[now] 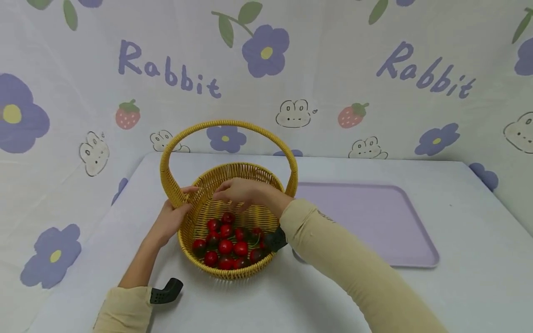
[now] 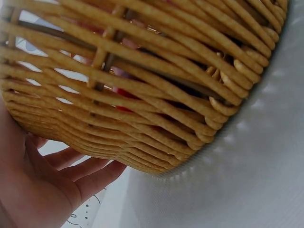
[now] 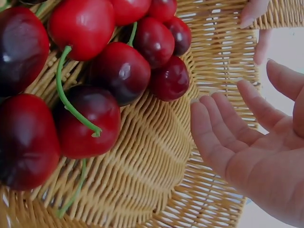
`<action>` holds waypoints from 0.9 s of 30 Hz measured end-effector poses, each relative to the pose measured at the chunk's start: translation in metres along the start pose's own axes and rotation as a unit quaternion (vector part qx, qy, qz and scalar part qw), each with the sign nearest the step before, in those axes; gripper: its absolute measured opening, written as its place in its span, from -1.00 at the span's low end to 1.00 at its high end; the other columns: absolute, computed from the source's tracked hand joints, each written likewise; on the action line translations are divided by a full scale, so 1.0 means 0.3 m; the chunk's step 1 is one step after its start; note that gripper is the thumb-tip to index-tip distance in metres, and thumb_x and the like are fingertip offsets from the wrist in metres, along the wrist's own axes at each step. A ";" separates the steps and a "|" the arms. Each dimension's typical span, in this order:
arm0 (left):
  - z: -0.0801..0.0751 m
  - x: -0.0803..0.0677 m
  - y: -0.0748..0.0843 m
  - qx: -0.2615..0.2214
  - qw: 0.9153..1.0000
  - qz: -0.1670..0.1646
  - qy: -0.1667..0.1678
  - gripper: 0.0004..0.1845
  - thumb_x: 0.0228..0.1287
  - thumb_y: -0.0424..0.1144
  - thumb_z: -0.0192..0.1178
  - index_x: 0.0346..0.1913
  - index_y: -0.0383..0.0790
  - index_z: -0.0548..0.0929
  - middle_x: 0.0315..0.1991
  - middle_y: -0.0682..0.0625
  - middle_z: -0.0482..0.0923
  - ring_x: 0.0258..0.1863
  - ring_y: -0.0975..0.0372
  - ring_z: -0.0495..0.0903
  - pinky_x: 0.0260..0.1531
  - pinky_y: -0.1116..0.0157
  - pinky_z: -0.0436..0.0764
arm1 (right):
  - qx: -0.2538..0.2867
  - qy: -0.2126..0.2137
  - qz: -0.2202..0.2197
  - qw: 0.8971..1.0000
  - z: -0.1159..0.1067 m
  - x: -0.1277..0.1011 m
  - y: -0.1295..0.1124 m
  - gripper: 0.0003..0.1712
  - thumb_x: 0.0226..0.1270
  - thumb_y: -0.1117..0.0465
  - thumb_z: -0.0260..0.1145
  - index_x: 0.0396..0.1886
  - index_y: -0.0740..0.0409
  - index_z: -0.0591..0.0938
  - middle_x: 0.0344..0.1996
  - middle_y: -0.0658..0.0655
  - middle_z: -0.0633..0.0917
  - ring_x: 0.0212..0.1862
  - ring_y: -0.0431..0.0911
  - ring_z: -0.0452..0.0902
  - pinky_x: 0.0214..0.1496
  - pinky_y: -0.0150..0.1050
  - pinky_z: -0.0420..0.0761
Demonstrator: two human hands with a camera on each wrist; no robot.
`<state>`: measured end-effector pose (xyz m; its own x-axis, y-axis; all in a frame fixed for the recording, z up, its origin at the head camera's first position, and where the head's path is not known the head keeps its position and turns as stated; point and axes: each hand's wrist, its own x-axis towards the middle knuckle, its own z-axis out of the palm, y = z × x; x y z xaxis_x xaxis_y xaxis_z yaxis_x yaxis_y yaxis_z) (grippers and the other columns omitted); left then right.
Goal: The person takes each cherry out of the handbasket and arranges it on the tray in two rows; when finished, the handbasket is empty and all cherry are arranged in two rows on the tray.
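A yellow wicker basket [image 1: 226, 274] with a tall arched handle [image 1: 229, 123] stands on the table, several red cherries [image 1: 226, 246] lying in its bottom. My left hand [image 1: 168, 219] grips the basket's left rim by the foot of the handle; in the left wrist view its fingers reach along the outside of the weave. Over the basket's inside hangs my right hand [image 1: 241, 192]. Seen from the right wrist, its fingers [image 3: 221, 126] are loosely extended and hold nothing, just beyond the cherries. Some cherries have green stems [image 3: 71, 95].
A flat lilac tray [image 1: 358, 222] lies on the white table [image 1: 470, 277] to the right of the basket, partly behind my right sleeve [image 1: 354, 263]. A printed cloth [image 1: 316, 60] hangs behind the table. Black wrist devices [image 1: 166, 292] stick out by both sleeves.
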<state>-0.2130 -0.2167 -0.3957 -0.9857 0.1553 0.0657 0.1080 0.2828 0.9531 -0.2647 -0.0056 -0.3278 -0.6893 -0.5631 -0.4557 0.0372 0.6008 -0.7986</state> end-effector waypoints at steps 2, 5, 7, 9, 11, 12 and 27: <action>0.002 0.001 -0.004 0.002 1.000 -0.003 -0.001 -0.53 0.35 -0.47 -0.18 0.32 -0.35 0.31 0.33 -0.34 0.20 0.26 -0.15 0.24 0.17 -0.14 0.22 | 0.007 0.000 0.005 1.000 0.001 0.010 0.009 -0.53 0.46 0.04 0.09 0.27 0.12 0.46 0.16 0.23 0.46 0.18 0.11 0.41 0.09 -0.01 0.47; 0.005 0.003 -0.008 0.006 1.000 -0.005 0.000 -0.53 0.36 -0.47 -0.19 0.31 -0.34 0.31 0.33 -0.34 0.19 0.28 -0.17 0.22 0.17 -0.17 0.21 | 0.017 -0.001 0.015 1.000 0.002 0.026 0.028 -0.52 0.46 0.03 0.10 0.26 0.14 0.46 0.09 0.22 0.50 0.13 0.06 0.44 0.08 -0.02 0.48; 0.006 0.004 -0.008 0.008 1.000 -0.004 0.002 -0.54 0.35 -0.47 -0.19 0.31 -0.34 0.32 0.34 -0.34 0.19 0.29 -0.17 0.21 0.18 -0.18 0.20 | 0.026 -0.006 0.020 0.999 0.003 0.034 0.039 -0.53 0.46 0.05 0.10 0.25 0.16 0.46 0.00 0.21 0.52 0.01 0.01 0.47 0.02 -0.05 0.49; 0.006 0.004 -0.008 0.008 1.000 -0.002 0.004 -0.54 0.35 -0.47 -0.19 0.30 -0.34 0.33 0.33 -0.34 0.20 0.30 -0.16 0.20 0.19 -0.18 0.18 | 0.032 -0.010 0.022 0.999 0.004 0.037 0.045 -0.56 0.46 0.08 0.10 0.23 0.18 0.48 -0.11 0.17 0.53 -0.13 -0.05 0.45 -0.06 -0.09 0.49; 0.006 0.003 -0.007 0.007 1.000 0.000 0.007 -0.54 0.35 -0.47 -0.18 0.30 -0.35 0.33 0.33 -0.34 0.21 0.31 -0.16 0.19 0.21 -0.16 0.16 | 0.029 -0.017 0.022 0.999 0.005 0.039 0.047 -0.60 0.46 0.13 0.10 0.19 0.21 0.50 -0.20 0.15 0.51 -0.26 -0.07 0.36 -0.15 -0.10 0.45; 0.006 0.003 -0.007 0.007 1.000 0.002 0.007 -0.54 0.35 -0.48 -0.18 0.29 -0.36 0.33 0.33 -0.34 0.21 0.31 -0.15 0.18 0.21 -0.16 0.14 | 0.025 -0.021 0.022 0.999 0.007 0.039 0.046 -0.62 0.46 0.16 0.10 0.17 0.23 0.51 -0.24 0.15 0.50 -0.30 -0.07 0.32 -0.18 -0.10 0.43; 0.003 0.000 -0.007 0.004 1.000 -0.005 0.013 -0.54 0.35 -0.47 -0.18 0.30 -0.35 0.33 0.34 -0.33 0.19 0.33 -0.15 0.15 0.22 -0.17 0.14 | -0.167 -0.022 0.073 0.983 0.035 0.076 0.041 -0.73 0.21 0.23 0.38 -0.07 0.11 0.63 -0.28 0.04 0.61 -0.30 -0.14 0.57 -0.25 -0.29 0.58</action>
<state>-0.2132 -0.2166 -0.3980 -0.9897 0.1278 0.0642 0.0995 0.2925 0.9511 -0.2725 -0.0170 -0.3520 -0.6618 -0.4765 -0.5788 -0.1118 0.8261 -0.5523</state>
